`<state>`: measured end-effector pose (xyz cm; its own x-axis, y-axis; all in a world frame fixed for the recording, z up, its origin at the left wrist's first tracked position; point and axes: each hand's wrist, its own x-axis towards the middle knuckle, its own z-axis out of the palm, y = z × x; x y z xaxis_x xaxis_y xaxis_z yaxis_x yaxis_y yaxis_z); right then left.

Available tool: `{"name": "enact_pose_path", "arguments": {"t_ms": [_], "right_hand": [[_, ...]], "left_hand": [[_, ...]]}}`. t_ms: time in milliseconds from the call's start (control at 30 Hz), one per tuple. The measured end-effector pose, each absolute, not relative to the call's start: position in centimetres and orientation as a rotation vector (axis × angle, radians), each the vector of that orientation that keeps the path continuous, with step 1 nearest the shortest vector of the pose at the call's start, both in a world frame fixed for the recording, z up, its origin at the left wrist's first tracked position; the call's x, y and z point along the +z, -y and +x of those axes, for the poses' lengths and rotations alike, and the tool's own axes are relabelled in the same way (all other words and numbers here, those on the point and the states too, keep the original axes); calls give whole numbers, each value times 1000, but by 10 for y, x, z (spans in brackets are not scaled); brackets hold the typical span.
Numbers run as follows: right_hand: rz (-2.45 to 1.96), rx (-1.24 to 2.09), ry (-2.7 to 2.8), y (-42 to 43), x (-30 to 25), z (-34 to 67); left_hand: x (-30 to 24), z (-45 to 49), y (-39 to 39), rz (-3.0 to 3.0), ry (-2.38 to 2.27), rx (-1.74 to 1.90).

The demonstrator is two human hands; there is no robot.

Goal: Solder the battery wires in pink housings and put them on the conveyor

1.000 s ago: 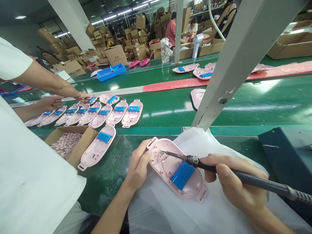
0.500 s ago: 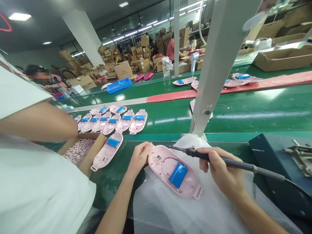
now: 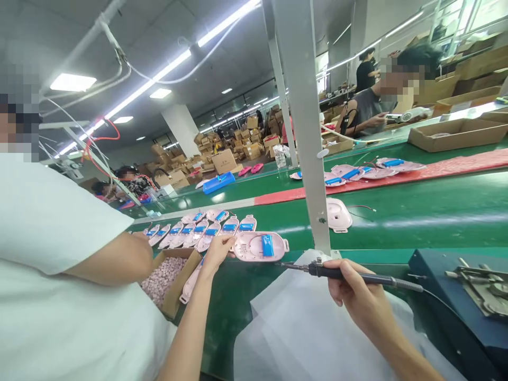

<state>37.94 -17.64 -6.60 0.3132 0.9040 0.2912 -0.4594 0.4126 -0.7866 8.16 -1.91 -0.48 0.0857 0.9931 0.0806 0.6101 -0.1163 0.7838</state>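
My left hand (image 3: 219,252) pinches one end of a pink oval plastic housing (image 3: 252,248), held up at the edge of the green belt. A blue battery pack (image 3: 268,245) sits inside that housing, with a thin wire curving beside it. In my right hand (image 3: 354,286) is a soldering iron (image 3: 329,271), gripped like a pen. Its tip points left, just below the housing's right part; whether they touch I cannot tell. White sheeting (image 3: 293,328) lies on the bench beneath the iron. Similar pink housings (image 3: 212,228) with blue packs stand in rows behind my left hand.
A cardboard box (image 3: 180,286) of small pale parts stands left, beside a person in a white shirt (image 3: 71,222). A metal post (image 3: 301,132) rises ahead. A dark blue machine (image 3: 448,286) is at right. Another person (image 3: 373,111) works across the belt (image 3: 416,211).
My left hand has lifted the housing off the white sheeting and carried it forward toward the belt. The soldering iron stays in my right hand. The view has tilted up.
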Motion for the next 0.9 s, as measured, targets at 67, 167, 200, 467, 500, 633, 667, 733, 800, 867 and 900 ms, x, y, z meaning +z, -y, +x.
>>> {"name": "enact_pose_path", "arguments": {"t_ms": [67,167,200,467,500,633,667,733,800,867,900], "right_hand": [[-655,1013,789,176,-66,379],[-631,1066,745,174,-66,377],[-615,1079,730,173,-66,377],[-547,1113,689,171,-70,378],[-546,1120,692,171,-70,378],[-557,1149,696,169,-74,378],[-558,1155,689,169,-75,377],[-562,1167,671,167,-77,376],[-574,1175,658,166,-77,375],[-588,1183,660,165,-77,373],[-593,1183,660,164,-78,373]], "left_hand": [[-7,91,10,1832,-1679,956],[-20,120,1,1964,-1799,1071],[-27,132,-1,2027,-1828,1103],[-68,213,-5,2631,-1691,775],[-71,221,-6,2674,-1663,709],[-72,240,-10,2714,-1630,508],[-69,239,-10,2690,-1660,487],[-60,228,-12,2596,-1799,486],[-47,204,-15,2427,-2029,505],[-35,172,-20,2200,-2261,490],[-30,155,-22,2093,-2338,464]]}}
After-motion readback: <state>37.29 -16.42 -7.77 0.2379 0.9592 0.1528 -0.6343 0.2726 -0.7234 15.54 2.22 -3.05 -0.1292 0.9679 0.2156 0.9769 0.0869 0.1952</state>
